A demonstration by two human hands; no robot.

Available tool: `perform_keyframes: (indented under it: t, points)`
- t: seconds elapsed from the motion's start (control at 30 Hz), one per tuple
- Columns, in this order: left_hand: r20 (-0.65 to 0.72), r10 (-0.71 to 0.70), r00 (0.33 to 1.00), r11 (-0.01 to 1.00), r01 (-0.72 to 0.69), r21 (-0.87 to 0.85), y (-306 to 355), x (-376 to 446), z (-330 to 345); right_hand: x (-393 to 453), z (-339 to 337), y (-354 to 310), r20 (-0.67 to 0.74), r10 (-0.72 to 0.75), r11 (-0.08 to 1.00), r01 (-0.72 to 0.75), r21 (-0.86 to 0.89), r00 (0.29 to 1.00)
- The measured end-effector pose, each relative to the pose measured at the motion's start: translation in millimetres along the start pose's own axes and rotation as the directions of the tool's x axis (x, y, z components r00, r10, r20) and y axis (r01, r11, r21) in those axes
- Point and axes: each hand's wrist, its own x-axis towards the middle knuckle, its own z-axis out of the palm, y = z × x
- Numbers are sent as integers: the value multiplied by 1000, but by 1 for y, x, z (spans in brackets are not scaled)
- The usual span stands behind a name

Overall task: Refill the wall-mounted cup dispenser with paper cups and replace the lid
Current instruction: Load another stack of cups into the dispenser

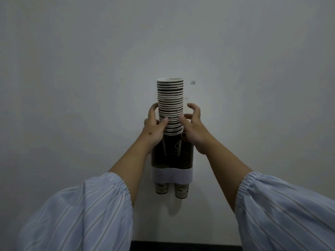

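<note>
A tall stack of paper cups [170, 104], dark with white rims, stands upright in front of the wall-mounted cup dispenser [172, 173]. My left hand [154, 125] grips the stack's lower left side, thumb on its front. My right hand [193, 127] touches the lower right side with thumb and curled fingers. The bottom cup of the stack sits at the top of the dispenser's left tube. The dispenser has two dark tubes, a white band low down, and a cup sticking out under each tube. No lid is in view.
A plain grey-white wall [72, 69] fills the view, with a small dark mark [192, 82] right of the stack's top. Dark flooring [181, 246] shows at the bottom edge. My wide striped sleeves cover the lower corners.
</note>
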Motion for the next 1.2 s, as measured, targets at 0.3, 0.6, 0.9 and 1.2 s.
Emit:
perform_keyframes:
  t: [0.3,0.6,0.9,1.2]
  points:
    - [-147,81,986,995,-88,-45,19,35,-5,32,5,-19,-20,-115,993,115,25,993]
    - [-177,174,969,984,-179,-13,9,60,-6,57,12,-6,-46,-179,983,178,-38,983]
    - [-161,238,958,971,-241,2,-4,82,-9,81,18,9,-51,-189,982,189,0,981]
    - [-147,214,966,977,-212,25,-35,92,-11,93,22,34,-21,-169,985,170,21,985]
